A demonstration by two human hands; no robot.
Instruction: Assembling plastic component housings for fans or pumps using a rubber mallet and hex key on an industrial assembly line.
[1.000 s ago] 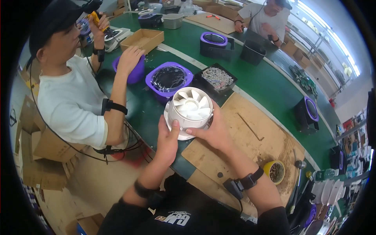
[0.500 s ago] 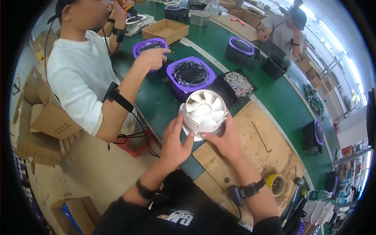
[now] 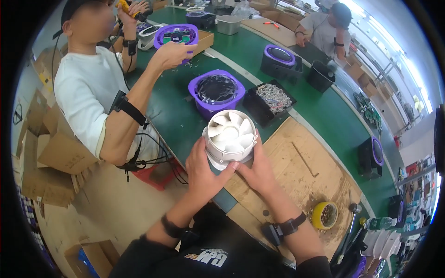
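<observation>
A white fan unit (image 3: 230,133) with several blades in a round housing is held up in front of me, its blades facing upward. My left hand (image 3: 203,169) grips the lower left side, and my right hand (image 3: 257,172) grips the lower right side. Both thumbs press near the front of its white base; most fingers are hidden behind the unit. Just beyond the fan sits a purple housing (image 3: 214,109) with a dark round top. To its right lies a black tray (image 3: 259,116) heaped with small screw-like parts.
Cardboard (image 3: 296,185) covers the bench on my right, bearing a thin bent rod (image 3: 305,160) and a yellow tub (image 3: 324,215). At left, a co-worker's hand (image 3: 174,54) holds another purple housing (image 3: 178,33). Black bins (image 3: 321,76) stand on the green bench (image 3: 222,46).
The fan unit and both my hands have shifted slightly left and down in the picture. The co-worker has raised the other purple housing, tilting it so a green board shows.
</observation>
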